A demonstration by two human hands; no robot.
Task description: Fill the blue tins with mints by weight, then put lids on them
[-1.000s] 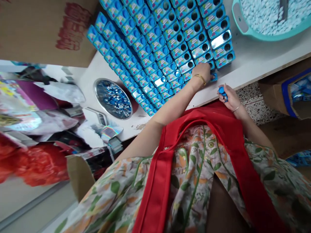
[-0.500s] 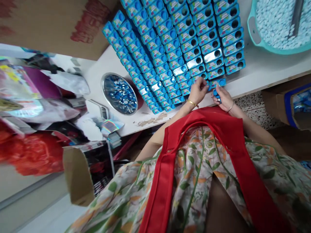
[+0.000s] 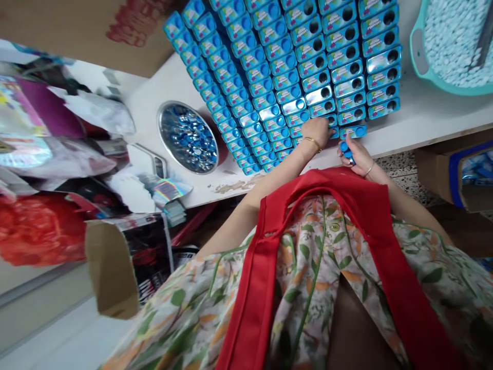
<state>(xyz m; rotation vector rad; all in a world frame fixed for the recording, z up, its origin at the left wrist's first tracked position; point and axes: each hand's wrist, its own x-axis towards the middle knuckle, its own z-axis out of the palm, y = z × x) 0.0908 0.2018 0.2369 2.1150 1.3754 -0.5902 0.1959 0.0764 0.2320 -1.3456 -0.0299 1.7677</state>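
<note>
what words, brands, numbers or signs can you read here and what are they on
No text is clear enough to quote.
Blue tins: white lettering on the lids, too small and blurred to read.
Cardboard box: large red characters, blurred and cut off by the picture's top edge.
Black box: white letters turned sideways, too blurred to make out.

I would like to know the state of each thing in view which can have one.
Tins at left: capped in blue
Tins at right: mostly with open round holes
Front right tin: capped
Right hand: closed on blue caps
Left hand: at the tins, grip hidden
Metal bowl: holding blue and silver pieces
Teal basin: holding pale pellets
Dark tool: tip in the pellets
Cardboard box at right: open, blue items inside
</note>
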